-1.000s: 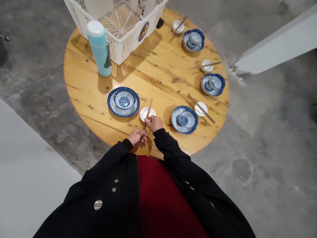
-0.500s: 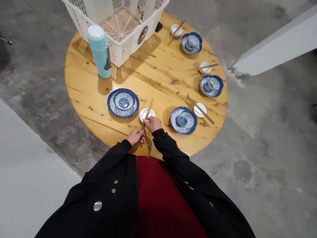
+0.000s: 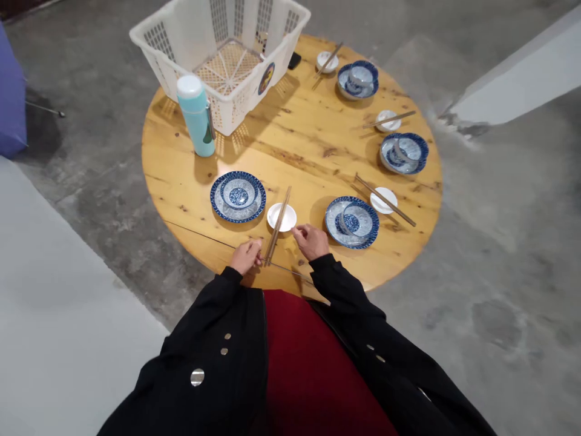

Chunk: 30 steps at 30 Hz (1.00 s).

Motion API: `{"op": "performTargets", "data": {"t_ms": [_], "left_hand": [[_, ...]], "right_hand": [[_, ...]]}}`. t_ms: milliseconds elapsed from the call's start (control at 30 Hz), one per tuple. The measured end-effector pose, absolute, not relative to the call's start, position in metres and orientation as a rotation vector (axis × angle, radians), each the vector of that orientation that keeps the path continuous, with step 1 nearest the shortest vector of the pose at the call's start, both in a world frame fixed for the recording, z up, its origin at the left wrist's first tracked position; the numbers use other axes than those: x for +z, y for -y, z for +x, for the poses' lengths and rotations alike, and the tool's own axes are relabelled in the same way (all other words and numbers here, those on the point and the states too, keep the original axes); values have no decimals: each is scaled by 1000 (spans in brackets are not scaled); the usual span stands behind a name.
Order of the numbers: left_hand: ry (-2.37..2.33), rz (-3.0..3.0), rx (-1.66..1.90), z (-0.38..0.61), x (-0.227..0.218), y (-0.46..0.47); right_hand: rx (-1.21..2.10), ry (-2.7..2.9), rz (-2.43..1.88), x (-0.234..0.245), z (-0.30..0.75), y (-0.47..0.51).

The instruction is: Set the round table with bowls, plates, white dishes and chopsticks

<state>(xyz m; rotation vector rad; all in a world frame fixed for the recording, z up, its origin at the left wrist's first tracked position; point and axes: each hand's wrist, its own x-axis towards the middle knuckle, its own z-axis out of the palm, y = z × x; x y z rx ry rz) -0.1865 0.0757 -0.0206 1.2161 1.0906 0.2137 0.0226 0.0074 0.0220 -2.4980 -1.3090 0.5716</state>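
My two slim brown wooden-looking chopsticks (image 3: 275, 236) lie close together and nearly parallel, slanting across the small round glossy white dish (image 3: 290, 220) in front of me. They look straight and plain. Their far ends reach past the dish's far rim, leaning a little to the right; their near ends run well out on my side of it, down to the dark seam in the round yellow wooden table (image 3: 290, 139).

My left hand (image 3: 246, 257) is low and left of the dish, fingers bent, just beside the chopsticks' near ends; I cannot tell whether it grips them or only rests alongside. My right hand (image 3: 311, 241) is free of the chopsticks, its bent fingers holding nothing that shows, the forefinger by the dish's near right edge. Whether it touches that rim I cannot tell.

Left of the dish sits a blue-rimmed, patterned round plate (image 3: 236, 214) with a small blue-and-white bowl (image 3: 239, 192) in it. Right of the dish, past my right hand, is a similar blue-and-white plate (image 3: 334, 218). Beyond the dish, to the left, stand a turquoise white-capped bottle (image 3: 196, 124) and a white plastic lattice basket (image 3: 227, 116).
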Motion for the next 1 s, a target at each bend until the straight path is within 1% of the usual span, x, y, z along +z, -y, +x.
{"op": "performTargets", "data": {"t_ms": [133, 333, 433, 733, 1000], "left_hand": [[-1208, 1066, 321, -230, -15, -78], [-1318, 1046, 414, -267, -19, -83], [-1315, 1061, 379, -268, -23, -87], [-1270, 1020, 355, -278, -38, -99], [-1342, 1144, 432, -267, -27, -85]], "right_hand": [[602, 1204, -2475, 6, 20, 54], [883, 1007, -2469, -22, -11, 127], [944, 951, -2420, -25, -22, 137], [880, 791, -2382, -42, -50, 160], [940, 972, -2361, -34, -34, 155]]}}
